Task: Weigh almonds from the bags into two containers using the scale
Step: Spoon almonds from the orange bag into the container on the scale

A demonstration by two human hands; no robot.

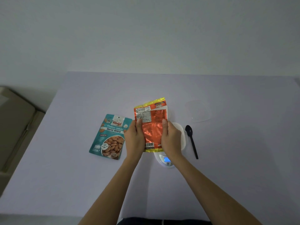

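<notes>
An orange foil bag of salted almonds (151, 127) is held up over the table, its back label facing me. My left hand (135, 138) grips its left edge and my right hand (170, 138) grips its right edge, thumbs on the near face. The bag's top right corner looks torn open. Behind the bag and my right hand stands a white scale (167, 159) with a lit blue display, and a white container (181, 132) sits on it, mostly hidden. A teal bag of roasted almonds (110, 137) lies flat to the left.
A black plastic spoon (192, 140) lies right of the scale. A clear plastic container (198, 111) sits at the back right. The lilac table (81, 184) ends at a wall behind, and a beige piece of furniture (14, 127) stands to its left.
</notes>
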